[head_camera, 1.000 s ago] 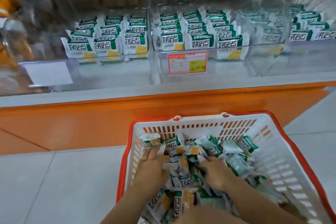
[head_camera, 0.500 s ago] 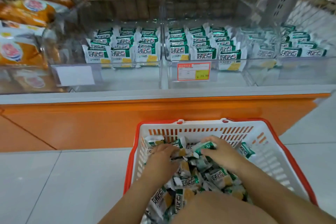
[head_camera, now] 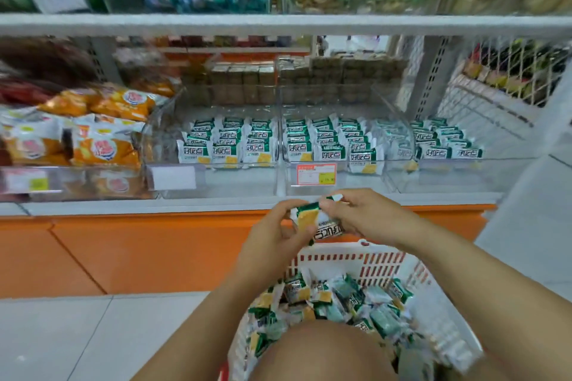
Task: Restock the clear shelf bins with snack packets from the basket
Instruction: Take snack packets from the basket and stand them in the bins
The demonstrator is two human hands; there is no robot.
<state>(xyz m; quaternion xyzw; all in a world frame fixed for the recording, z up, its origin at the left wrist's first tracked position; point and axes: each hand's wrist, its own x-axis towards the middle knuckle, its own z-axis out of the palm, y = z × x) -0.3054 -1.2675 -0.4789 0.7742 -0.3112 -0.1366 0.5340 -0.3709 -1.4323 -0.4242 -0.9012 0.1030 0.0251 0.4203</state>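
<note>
Curled fingers (head_camera: 332, 205) of the left hand (head_camera: 272, 232) and right hand (head_camera: 368, 219) pinch a small bunch of snack packets (head_camera: 322, 224) just above the basket (head_camera: 356, 260), over its far rim. Beyond the basket stand an orange shelf base (head_camera: 154, 250) and clear bins (head_camera: 235, 179) holding rows of packets. Pale floor tiles (head_camera: 62, 334) lie to the basket's left. A second ago both hands were down among the basket's loose packets.

Your left hand (head_camera: 272, 233): up in front of you, fingers curled round green-and-white plastic snack packets (head_camera: 325, 226) | your right hand (head_camera: 368, 216): opposite, pinching the same packets | forearms: bare, angled inward
</note>
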